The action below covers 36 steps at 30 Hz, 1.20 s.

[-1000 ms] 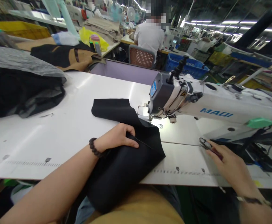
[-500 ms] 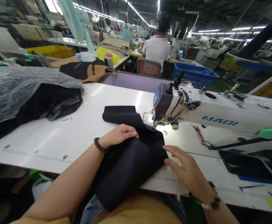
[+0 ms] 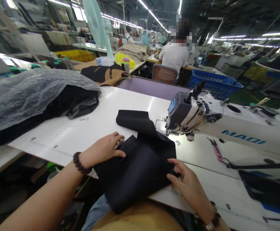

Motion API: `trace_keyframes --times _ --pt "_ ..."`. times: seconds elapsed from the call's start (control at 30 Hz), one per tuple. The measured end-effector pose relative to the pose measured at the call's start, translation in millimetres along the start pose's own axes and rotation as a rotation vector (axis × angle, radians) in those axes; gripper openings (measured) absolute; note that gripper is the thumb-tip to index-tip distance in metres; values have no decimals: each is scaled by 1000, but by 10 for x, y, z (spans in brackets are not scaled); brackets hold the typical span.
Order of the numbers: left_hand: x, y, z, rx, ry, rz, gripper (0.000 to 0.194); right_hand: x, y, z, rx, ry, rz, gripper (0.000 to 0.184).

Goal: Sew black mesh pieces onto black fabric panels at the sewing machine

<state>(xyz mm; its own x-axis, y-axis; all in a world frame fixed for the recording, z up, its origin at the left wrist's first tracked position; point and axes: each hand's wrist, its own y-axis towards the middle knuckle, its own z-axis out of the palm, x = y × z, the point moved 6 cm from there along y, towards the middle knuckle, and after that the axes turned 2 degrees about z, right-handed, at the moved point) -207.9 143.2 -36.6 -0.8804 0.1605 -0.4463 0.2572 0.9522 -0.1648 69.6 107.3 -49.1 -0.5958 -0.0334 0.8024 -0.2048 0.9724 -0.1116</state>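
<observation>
Left hand point(image 3: 103, 150): is resting at the left edge of the cloth, its thumb spreading apart from the fingers and touching the fabric; the fingers are standing open.
Right hand point(image 3: 187, 180): is touching the right edge of the cloth, with black fabric showing between thumb and fingertips; whether they are pinching it, I cannot tell.
Black cloth point(image 3: 135, 175): is lying between the hands, folding over itself, its far part reaching the needle area and its near part hanging over the table edge toward the lap.
Sewing machine point(image 3: 228, 120): is standing to the right of the cloth's far part.
Scissors point(image 3: 217, 152): are lying on the white table point(image 3: 106, 118), beneath the machine's arm, well apart from both hands.
Clear plastic point(image 3: 31, 91): is covering dark fabric point(image 3: 82, 102) at the table's left.
Beyond the table: a person in a white shirt point(image 3: 174, 59) is sitting near a blue basket point(image 3: 215, 85).
</observation>
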Motion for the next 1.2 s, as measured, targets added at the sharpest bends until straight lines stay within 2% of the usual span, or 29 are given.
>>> trace_keyframes --times 0.1,0.23,0.33,0.5,0.6,0.73,0.9,1.07,1.13,1.2 --pt "-44 -54 98 -25 -70 13 59 -43 -14 18 42 34 16 30" --pt "6 -45 176 -9 -189 -54 62 -154 -52 51 107 131 45 28" --pt "56 -35 202 18 -247 -110 54 -188 -78 57 122 163 52 26" --pt "56 -56 214 56 -270 -147 29 -141 -88 24 91 138 31 25" --pt "47 -76 208 36 -321 -137 27 -108 -89 4 34 102 12 27" --pt "43 -69 168 -7 -513 -104 27 -90 -42 38 -45 88 13 32" --pt "129 -38 -106 -60 -805 -124 29 32 162 195 -23 90 -28 36" --pt "367 -211 -500 -205 -1225 -260 32 387 497 472 -18 59 -241 37" --pt "473 -353 -648 -382 -1361 -368 37 617 674 618 -9 40 -368 39" --pt "535 -508 -798 -617 -1459 -473 41 882 826 729 -15 7 -495 44"
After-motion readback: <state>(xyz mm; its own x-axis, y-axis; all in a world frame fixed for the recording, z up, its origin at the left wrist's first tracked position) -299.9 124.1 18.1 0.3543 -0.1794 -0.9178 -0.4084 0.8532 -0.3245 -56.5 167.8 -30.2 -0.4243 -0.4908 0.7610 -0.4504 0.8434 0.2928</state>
